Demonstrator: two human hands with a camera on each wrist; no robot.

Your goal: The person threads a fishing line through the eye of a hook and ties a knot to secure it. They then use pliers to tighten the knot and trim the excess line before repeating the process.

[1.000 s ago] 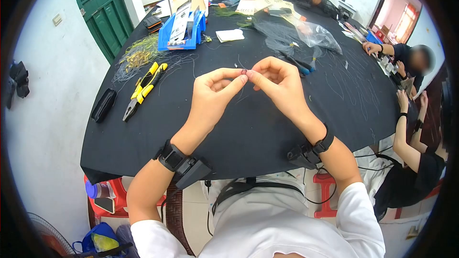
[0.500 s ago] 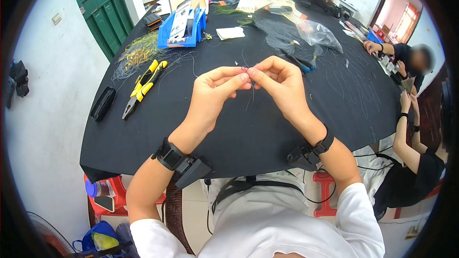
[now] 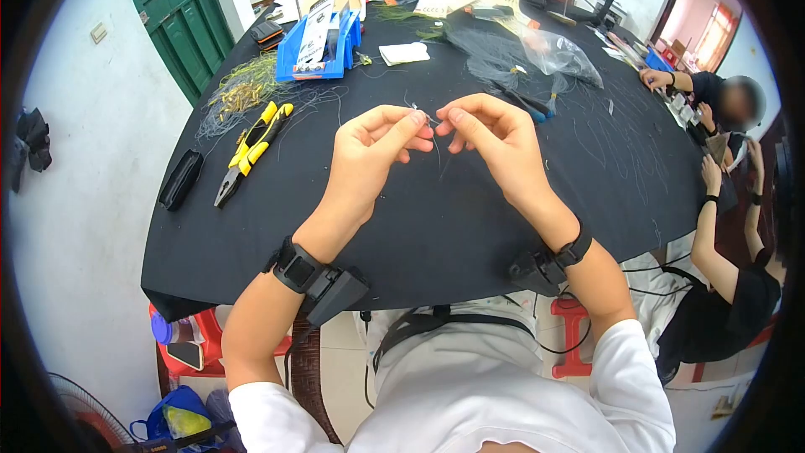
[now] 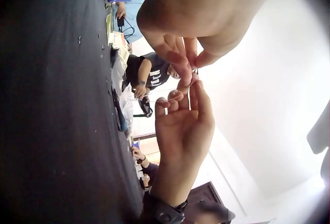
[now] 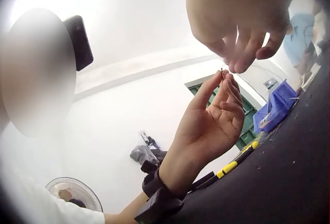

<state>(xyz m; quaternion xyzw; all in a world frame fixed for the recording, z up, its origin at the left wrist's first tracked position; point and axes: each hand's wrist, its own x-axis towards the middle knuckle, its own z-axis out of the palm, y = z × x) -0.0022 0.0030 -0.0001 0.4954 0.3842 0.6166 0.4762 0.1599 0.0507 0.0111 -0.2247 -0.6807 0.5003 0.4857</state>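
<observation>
My left hand (image 3: pixel 373 138) pinches a tiny dark piece (image 5: pixel 222 72) between thumb and forefinger, its other fingers curled loosely below. From the fingertips trails a thin, pale line (image 3: pixel 438 151), hanging down over the black cloth. Close on the right, my right hand (image 3: pixel 495 134) has thumb and forefinger together on the line, with a small gap between the two hands in the head view. In the left wrist view the fingertips of both hands overlap. The tiny piece is too small to make out its kind.
Yellow-black pliers (image 3: pixel 251 151) and a black case (image 3: pixel 180 180) lie left on the black-covered table. Beyond are a tangled bundle of yellowish strands (image 3: pixel 243 88), a blue bin (image 3: pixel 310 77), folded white paper (image 3: pixel 403 54) and a clear plastic bag (image 3: pixel 562 59). Other people sit around the table.
Fingertips that met a second ago have drawn slightly apart, the right hand shifting a little rightward. More of the line shows between and below them. The left thumb has moved up.
</observation>
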